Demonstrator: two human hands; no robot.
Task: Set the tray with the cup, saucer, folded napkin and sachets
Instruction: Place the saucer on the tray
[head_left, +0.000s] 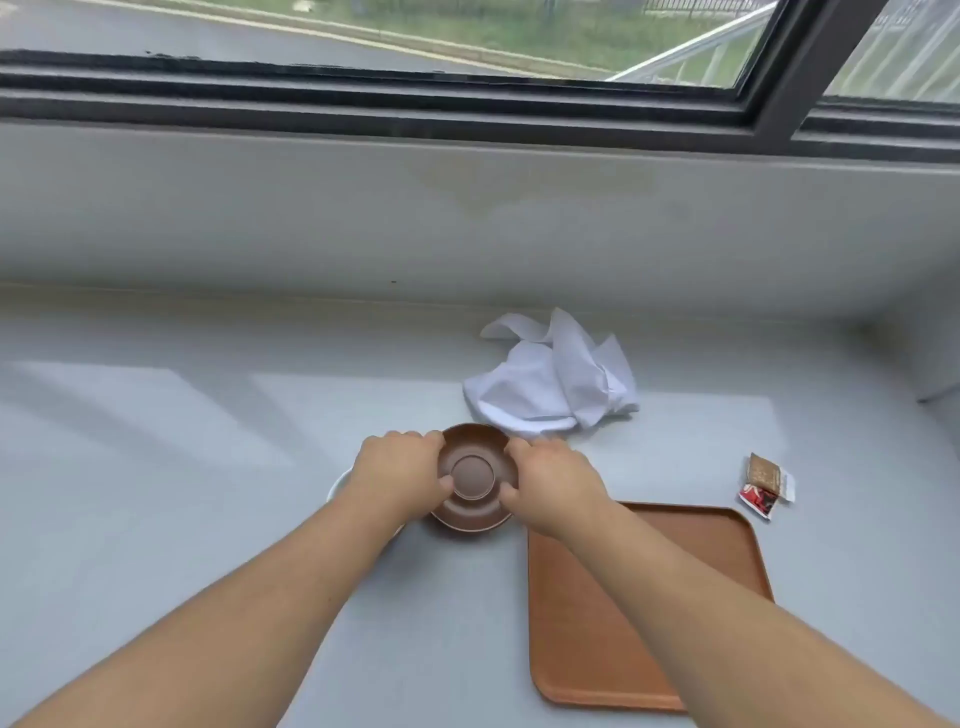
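- Head view: you were on the saucer step, and nothing sat on the orange tray (649, 623) yet.
- The brown saucer (472, 475) stood on the grey counter (208, 467), just left of the tray's far corner and apart from it.
- Your left hand (400, 475) gripped its left edge, fingers curled over the far rim and thumb near the centre ring. Your right hand (553, 483) did the same on the right edge.
- Both forearms reached forward and converged on the saucer. The right one crossed over the tray's left side.
- A white rim (337, 486) showed under your left wrist. It was possibly the cup, but I couldn't tell.
- The napkin (550, 384) lay crumpled and unfolded behind the saucer. The sachets (763, 486) lay right of the tray's far corner.
- Next move, as I read it: lift level, shift right and set down inside the tray, leaving room for the napkin and sachets.
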